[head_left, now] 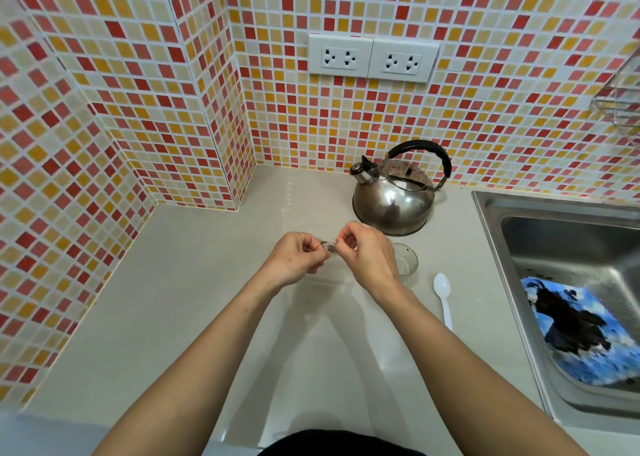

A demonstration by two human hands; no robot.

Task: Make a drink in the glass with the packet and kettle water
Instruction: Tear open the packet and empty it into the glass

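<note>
Both hands meet above the counter and pinch a small clear packet [330, 247] between their fingertips. My left hand [299, 256] grips its left end and my right hand [367, 251] grips its right end. The packet is mostly hidden by the fingers. A short clear glass [407, 260] stands on the counter just right of my right hand, partly covered by it. The steel kettle [394, 201] with a black handle sits behind the hands, near the tiled wall.
A white plastic spoon [443, 298] lies on the counter right of the glass. A steel sink [554, 234] on the right holds a blue and black cloth [581, 331]. Wall sockets [372, 58] are above the kettle. A tiled corner juts out at left.
</note>
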